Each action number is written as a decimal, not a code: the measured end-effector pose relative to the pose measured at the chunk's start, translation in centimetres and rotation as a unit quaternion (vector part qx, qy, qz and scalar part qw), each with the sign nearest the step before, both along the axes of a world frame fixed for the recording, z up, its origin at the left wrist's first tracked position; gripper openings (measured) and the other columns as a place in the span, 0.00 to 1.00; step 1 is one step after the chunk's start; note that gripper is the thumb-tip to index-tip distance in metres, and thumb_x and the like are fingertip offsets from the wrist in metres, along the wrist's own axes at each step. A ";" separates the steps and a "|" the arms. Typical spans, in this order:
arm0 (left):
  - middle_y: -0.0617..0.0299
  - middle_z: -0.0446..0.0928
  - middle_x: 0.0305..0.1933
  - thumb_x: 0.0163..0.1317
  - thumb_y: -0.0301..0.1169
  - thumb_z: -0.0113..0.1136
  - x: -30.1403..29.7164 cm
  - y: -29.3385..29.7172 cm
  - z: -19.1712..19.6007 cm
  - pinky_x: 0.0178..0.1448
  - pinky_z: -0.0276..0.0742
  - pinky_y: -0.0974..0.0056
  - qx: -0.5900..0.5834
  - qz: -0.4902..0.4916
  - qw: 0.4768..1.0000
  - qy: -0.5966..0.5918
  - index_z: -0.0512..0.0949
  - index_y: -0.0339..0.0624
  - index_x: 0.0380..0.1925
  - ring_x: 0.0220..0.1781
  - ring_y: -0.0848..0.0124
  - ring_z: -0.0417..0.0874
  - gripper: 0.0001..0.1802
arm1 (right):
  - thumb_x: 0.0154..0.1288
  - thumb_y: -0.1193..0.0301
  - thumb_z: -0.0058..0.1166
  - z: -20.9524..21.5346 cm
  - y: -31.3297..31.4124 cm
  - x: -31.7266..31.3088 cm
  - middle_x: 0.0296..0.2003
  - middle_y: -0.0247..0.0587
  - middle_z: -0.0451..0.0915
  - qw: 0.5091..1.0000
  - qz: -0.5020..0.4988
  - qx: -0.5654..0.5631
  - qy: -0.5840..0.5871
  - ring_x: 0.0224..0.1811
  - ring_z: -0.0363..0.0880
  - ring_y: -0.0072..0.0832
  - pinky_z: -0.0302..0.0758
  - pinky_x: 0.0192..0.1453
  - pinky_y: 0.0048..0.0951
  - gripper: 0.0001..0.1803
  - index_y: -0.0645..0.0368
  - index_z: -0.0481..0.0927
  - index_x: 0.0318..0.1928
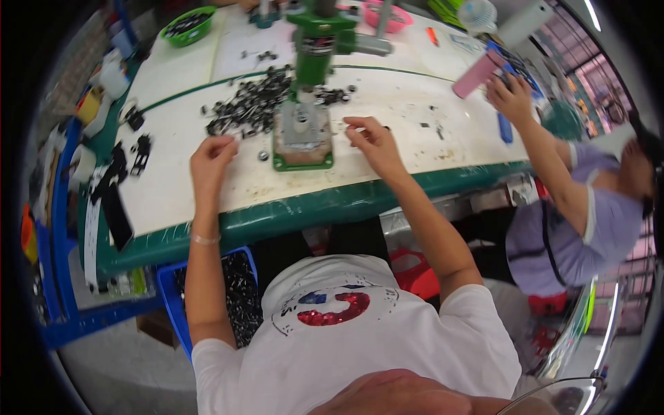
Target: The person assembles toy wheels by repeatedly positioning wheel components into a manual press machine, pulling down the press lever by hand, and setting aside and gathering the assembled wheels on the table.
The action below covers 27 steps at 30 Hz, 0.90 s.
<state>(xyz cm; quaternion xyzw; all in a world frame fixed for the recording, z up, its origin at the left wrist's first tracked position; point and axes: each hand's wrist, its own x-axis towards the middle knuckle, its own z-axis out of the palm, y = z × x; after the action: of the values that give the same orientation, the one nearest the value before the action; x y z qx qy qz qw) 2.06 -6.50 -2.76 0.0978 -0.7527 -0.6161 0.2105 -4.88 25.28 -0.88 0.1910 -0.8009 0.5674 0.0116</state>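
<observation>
A green hand press [315,66] stands on the table before me, its grey metal block [302,128] on a green base. Left of the base is my left hand [210,160], fingers closed in a pinch; whatever is between the tips is too small to make out. My right hand [377,146] hovers right of the press with loosely bent fingers apart and nothing visible in them. A heap of small black and silver parts [252,104] lies behind and left of the block. One small round metal part [263,155] sits alone between my left hand and the base.
A green basket [188,31] of dark parts and a pink basket [389,17] stand at the back. Black pieces and a dark flat slab [116,216] lie at left. A blue bin [169,297] of parts is below the edge. At right, another person's hand [510,97] is near a pink cylinder [477,73].
</observation>
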 end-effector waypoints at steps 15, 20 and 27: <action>0.65 0.82 0.35 0.57 0.23 0.63 1.4 1.4 -0.5 0.43 0.73 0.76 0.019 0.009 1.000 -0.010 0.82 0.36 0.41 0.34 0.81 0.77 0.11 | 0.66 0.70 0.54 -1.8 1.1 -0.2 0.39 0.32 0.78 0.999 -0.033 -0.039 -0.017 0.34 0.73 0.16 0.72 0.42 0.18 0.13 0.59 0.80 0.48; 0.66 0.81 0.32 0.59 0.26 0.64 3.2 1.6 -1.4 0.38 0.70 0.76 0.005 0.048 0.999 -0.021 0.82 0.37 0.38 0.31 0.82 0.75 0.08 | 0.66 0.70 0.54 -2.0 1.2 -1.2 0.37 0.31 0.78 0.998 -0.059 -0.033 -0.014 0.34 0.72 0.16 0.72 0.41 0.19 0.12 0.60 0.81 0.47; 0.68 0.80 0.30 0.59 0.27 0.64 3.2 1.7 -1.4 0.37 0.68 0.76 0.030 0.055 0.998 -0.017 0.83 0.38 0.37 0.31 0.82 0.75 0.08 | 0.64 0.70 0.55 -1.6 1.4 -4.9 0.42 0.37 0.78 0.981 -0.113 0.067 0.145 0.40 0.75 0.24 0.72 0.47 0.24 0.13 0.58 0.81 0.48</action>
<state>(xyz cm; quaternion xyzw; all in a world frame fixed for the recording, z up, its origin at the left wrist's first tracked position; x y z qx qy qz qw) 5.30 -4.85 -4.21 0.1558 -0.7307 -0.6241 0.2286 -9.82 26.71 -2.46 0.1801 -0.8435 0.4735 0.1786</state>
